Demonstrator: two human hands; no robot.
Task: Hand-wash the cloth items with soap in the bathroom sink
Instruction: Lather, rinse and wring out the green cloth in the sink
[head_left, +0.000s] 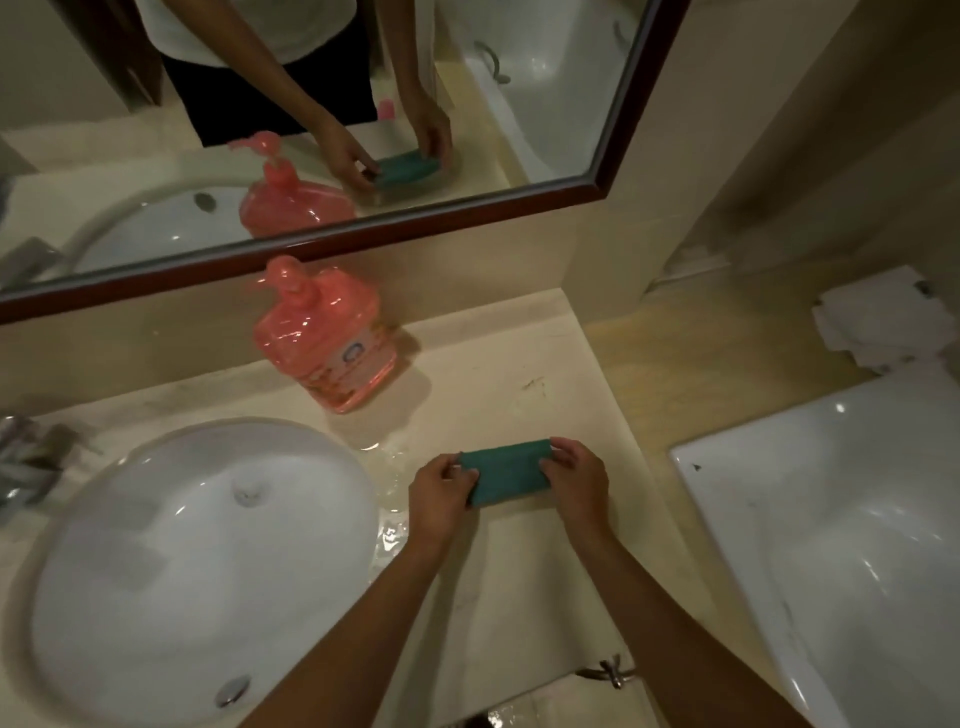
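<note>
A folded green cloth lies on the beige counter, right of the white oval sink. My left hand pinches the cloth's left end and my right hand pinches its right end. A pink pump bottle of liquid soap stands at the back of the counter, behind the sink's right rim. Water is pooled on the counter between the sink and the cloth.
A chrome tap sits at the sink's left. A dark-framed mirror runs along the wall behind. A white bathtub lies to the right, with white folded towels beyond it. A metal hook sticks out below the counter edge.
</note>
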